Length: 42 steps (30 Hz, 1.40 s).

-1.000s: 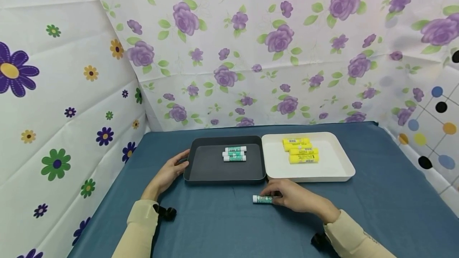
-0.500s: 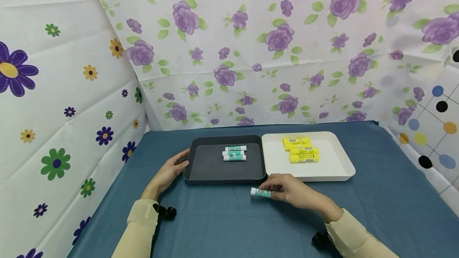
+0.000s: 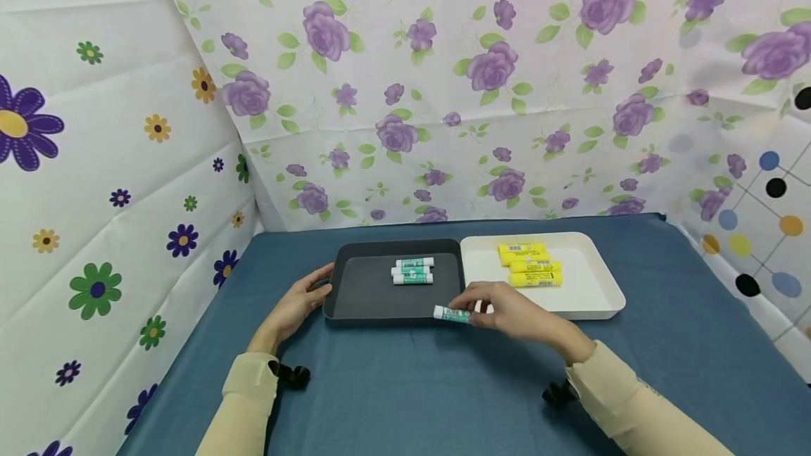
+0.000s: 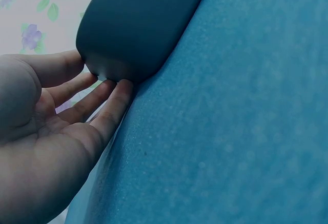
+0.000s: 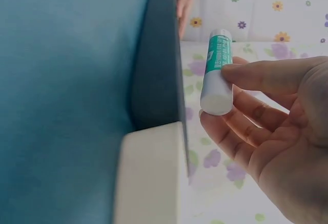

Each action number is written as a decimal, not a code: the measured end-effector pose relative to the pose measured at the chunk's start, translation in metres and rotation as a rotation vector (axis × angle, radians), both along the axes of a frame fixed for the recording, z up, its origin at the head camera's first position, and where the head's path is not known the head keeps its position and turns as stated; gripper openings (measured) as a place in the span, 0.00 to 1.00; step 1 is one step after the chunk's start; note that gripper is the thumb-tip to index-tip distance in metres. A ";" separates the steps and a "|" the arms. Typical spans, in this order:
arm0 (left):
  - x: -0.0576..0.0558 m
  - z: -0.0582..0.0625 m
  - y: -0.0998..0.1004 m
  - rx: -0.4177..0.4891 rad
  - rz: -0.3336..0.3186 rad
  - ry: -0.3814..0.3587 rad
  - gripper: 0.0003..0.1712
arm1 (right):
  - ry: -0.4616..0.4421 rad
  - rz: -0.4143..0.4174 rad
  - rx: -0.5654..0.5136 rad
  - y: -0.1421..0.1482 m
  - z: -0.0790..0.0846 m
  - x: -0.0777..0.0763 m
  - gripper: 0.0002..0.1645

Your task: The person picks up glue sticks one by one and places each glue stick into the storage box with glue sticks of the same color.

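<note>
My right hand (image 3: pixel 510 312) pinches a green-labelled white glue stick (image 5: pixel 219 62) between thumb and fingers. In the head view the glue stick overlaps the front rim of the dark grey tray (image 3: pixel 374 305), near its right corner. The right wrist view has it raised beside the tray walls. My left hand (image 3: pixel 296 307) rests its fingertips against the left end of the dark tray; in the left wrist view its fingers (image 4: pixel 110 112) are fairly straight against the outer wall. Three similar green-labelled glue sticks (image 3: pixel 413 279) lie in the dark tray, right of its middle.
A white tray (image 3: pixel 595 294) stands directly right of the dark one and holds several yellow glue sticks (image 3: pixel 535 279). Both trays are on a blue cloth-covered table (image 3: pixel 393 385). Flowered sheets (image 3: pixel 443 90) hang behind and at the left.
My right hand has lifted the green-labelled glue stick off the cloth and carried it forward and slightly left to the dark tray's front rim. The left hand has stayed at the tray's left end.
</note>
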<state>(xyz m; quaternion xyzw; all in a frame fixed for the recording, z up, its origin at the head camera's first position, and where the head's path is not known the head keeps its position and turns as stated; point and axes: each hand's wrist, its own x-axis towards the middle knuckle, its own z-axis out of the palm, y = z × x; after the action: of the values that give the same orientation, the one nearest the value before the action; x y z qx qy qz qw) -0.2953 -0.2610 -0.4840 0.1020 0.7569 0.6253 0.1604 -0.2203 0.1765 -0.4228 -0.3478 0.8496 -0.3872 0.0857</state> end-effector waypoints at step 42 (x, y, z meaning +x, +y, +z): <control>0.001 0.001 -0.001 0.012 -0.006 0.001 0.36 | -0.010 0.066 0.072 -0.054 0.047 -0.068 0.21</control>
<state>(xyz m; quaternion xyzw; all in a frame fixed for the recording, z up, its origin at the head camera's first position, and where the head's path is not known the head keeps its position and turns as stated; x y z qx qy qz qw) -0.2942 -0.2619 -0.4827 0.1056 0.7529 0.6293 0.1612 -0.2886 0.1227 -0.3755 -0.3705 0.8507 -0.3547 0.1151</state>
